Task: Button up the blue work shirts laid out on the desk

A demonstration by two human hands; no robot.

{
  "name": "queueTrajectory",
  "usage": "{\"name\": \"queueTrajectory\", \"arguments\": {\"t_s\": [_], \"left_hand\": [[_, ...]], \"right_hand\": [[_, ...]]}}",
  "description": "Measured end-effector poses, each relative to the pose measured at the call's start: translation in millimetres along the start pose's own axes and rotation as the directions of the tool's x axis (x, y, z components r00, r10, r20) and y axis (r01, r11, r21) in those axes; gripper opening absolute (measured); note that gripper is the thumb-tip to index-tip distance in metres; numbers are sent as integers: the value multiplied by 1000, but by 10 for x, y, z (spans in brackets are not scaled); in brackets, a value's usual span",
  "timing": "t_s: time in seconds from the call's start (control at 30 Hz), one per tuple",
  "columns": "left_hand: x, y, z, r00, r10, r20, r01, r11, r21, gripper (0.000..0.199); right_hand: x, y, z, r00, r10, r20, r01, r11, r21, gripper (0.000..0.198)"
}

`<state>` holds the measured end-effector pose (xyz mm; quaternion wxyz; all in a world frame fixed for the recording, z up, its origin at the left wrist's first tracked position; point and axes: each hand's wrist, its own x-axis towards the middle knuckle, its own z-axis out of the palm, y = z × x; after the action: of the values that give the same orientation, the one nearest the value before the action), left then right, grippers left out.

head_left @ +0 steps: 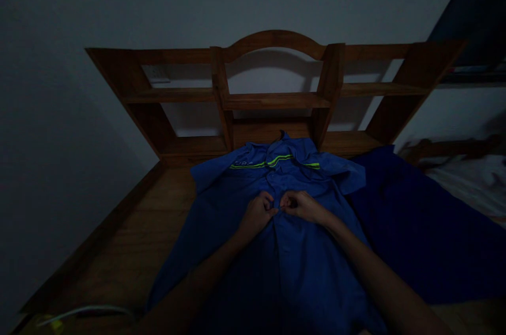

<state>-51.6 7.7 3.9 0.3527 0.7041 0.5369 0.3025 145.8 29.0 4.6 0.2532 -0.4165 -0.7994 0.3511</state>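
A blue short-sleeved shirt (237,250) with yellow-green stripes across the chest lies spread front side up, its collar toward the shelf. Over its front placket, below the stripes, my left hand (256,214) pinches the cloth from the left side. Just across from it, my right hand (303,206) has its fingers closed on the placket's right edge. The two sets of fingertips are almost touching. Any button between them is too small and dark to make out.
The shirt rests on a wooden desk (146,219) with a wooden shelf unit (276,101) along its back. A darker blue cloth (419,229) lies on the right. Near the front left corner is a pale cable (90,307). A wall rises at the left.
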Motion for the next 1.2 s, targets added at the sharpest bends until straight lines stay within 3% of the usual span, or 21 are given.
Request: {"name": "queueTrajectory", "arguments": {"t_s": [0.07,0.17,0.27,0.47,0.67,0.93,1.2], "left_hand": [[-13,33,-8,990,108,-88,-102,992,68,38],[-17,48,-16,979,189,-77,-176,973,152,27],[7,14,-17,978,206,-31,-198,965,170,14],[46,-57,-9,982,191,-9,-188,972,141,12],[42,-20,-12,954,300,-4,-297,948,117,15],[87,-8,30,966,256,-35,-249,958,144,12],[163,-118,54,985,165,-41,-168,983,-71,14]], "right_hand": [[0,-4,4,1000,4,0,-4,1000,4,12],[-6,-7,4,1000,7,-10,-7,1000,5,13],[-16,-21,-2,1000,9,-5,-9,1000,10,13],[-25,-51,-4,1000,17,-12,-17,1000,0,10],[-39,-52,-25,1000,-27,-1,27,1000,-1,13],[-4,-22,-29,999,-34,-15,33,998,-60,17],[-22,-48,4,996,-63,-68,57,995,-84,20]]}}
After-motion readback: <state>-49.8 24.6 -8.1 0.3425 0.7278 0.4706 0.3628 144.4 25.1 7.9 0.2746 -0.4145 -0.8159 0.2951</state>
